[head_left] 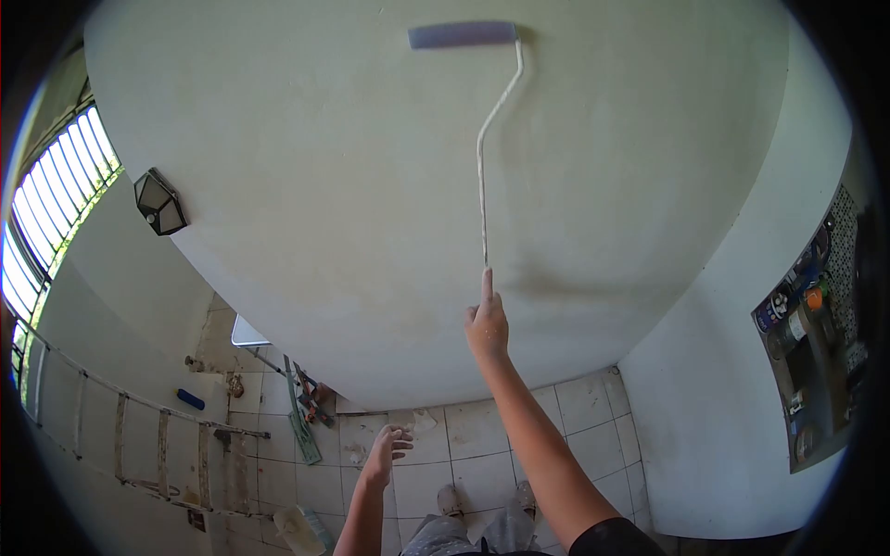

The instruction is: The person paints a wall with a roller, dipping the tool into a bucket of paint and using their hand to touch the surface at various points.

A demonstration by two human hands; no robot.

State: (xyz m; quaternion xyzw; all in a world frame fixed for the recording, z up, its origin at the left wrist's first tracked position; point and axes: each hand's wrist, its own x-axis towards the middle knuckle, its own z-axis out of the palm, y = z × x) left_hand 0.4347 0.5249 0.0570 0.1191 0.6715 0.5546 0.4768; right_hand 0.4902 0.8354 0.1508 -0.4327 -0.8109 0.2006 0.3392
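My right hand (488,326) is wrapped round the handle of a paint roller (481,176), with the index finger stretched along it towards the metal rod. The bent, whitish rod runs up to a purplish-grey roller sleeve (462,35), which lies against the pale wall (352,185) high in the view. Most of the handle is hidden by the hand. My left hand (387,451) hangs low over the tiled floor, fingers apart and slightly curled, holding nothing. White specks mark the back of the right hand.
A ladder (162,454) stands at the left, near a barred window (60,190). A wall lamp (159,201) juts from the wall's left edge. Tools (311,394) and a green float (303,435) lie on the tiles (473,477). At right, a recessed shelf (807,454) holds several bottles and cans.
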